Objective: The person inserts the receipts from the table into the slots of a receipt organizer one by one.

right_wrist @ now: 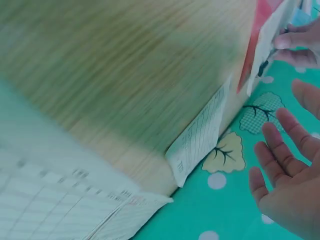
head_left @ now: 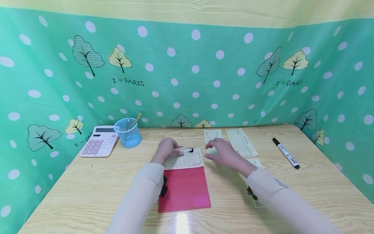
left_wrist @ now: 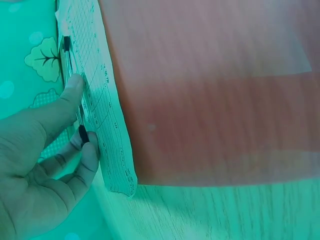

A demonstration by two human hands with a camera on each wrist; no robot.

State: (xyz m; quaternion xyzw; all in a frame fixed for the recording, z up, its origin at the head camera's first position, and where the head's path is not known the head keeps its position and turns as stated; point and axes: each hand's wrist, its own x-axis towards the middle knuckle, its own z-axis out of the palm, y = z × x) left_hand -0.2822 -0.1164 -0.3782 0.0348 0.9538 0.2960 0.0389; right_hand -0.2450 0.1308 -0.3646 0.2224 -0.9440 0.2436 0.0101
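The red clipboard (head_left: 184, 188) lies on the desk (head_left: 96, 188) before you, a printed form (head_left: 191, 161) covering its far part. Your left grip (head_left: 168, 150) pinches the metal clip (head_left: 191, 150) at the far edge, probably to control its pressure on the sheet. Your right grip (head_left: 224, 153) is spread and holds nothing, just right of the clip, likely staying clear. Loose forms (head_left: 242, 143) lie farther right, seemingly kept within reach.
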